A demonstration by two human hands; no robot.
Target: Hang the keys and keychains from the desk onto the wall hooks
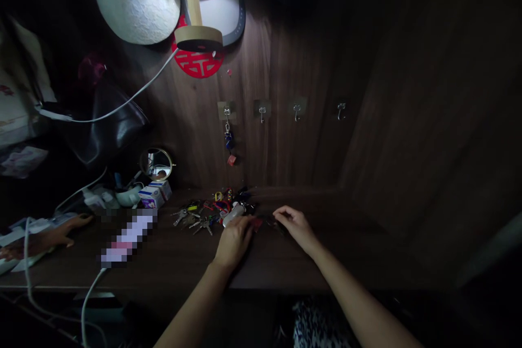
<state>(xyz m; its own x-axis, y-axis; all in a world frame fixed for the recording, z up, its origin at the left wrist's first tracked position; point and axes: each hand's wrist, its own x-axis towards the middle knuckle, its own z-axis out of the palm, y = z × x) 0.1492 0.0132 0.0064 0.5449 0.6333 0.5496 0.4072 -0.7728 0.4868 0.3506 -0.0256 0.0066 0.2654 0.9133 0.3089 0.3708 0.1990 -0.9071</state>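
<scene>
A pile of keys [206, 224] with colourful key rings and tags lies on the dark wooden shelf. My left hand [234, 239] rests at the pile's right edge, fingers curled down beside a silvery rounded object [233, 214]; what they grip is hidden. A small red tag [256, 223] lies at its fingertips. To the right, my right hand [297, 226] has thumb and fingers pinched together low over the shelf. Something small and dark shows under those fingers, too dim to name.
On the back panel hang several metal hooks [262, 113], one carrying a bunch of keys [229, 140]. A lamp [198, 38] hangs above. At left stand a round mirror [157, 165], a small box [155, 193] and a blurred-out phone-like object [129, 238] with a white cable [84, 304].
</scene>
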